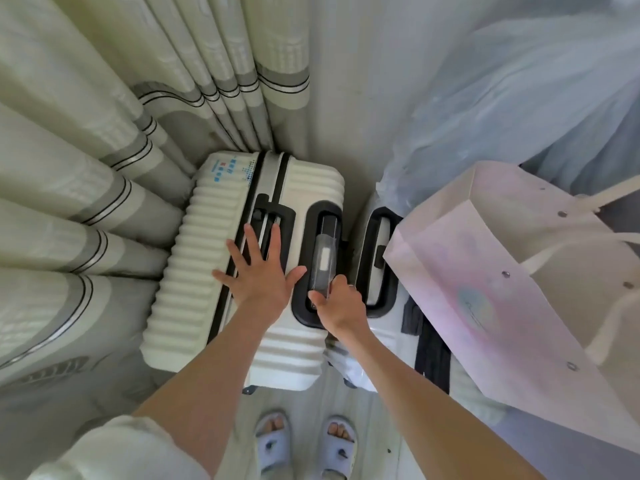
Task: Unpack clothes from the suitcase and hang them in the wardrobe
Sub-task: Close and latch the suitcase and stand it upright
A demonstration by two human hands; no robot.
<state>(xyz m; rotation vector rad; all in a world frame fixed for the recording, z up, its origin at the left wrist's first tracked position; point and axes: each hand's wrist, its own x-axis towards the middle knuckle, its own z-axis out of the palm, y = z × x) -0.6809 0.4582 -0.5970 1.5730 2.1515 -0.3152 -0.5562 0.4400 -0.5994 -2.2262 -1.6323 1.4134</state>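
We are looking down on a white ribbed hard-shell suitcase [194,271] standing upright on the floor, closed. Our left hand [258,273] is lying flat on its top, fingers spread and released, beside the black carry handle [273,216]. Our right hand [341,303] is grasping the plastic-wrapped telescopic pull handle [323,261] of the suitcase, fingers clenched round it. Pale striped curtains [86,168] are hanging left of the suitcase; a pink-white paper bag [485,289] is standing right of it.

Pale floor [374,427], two white ribbed suitcases [194,271] upright, slippered feet [304,445]
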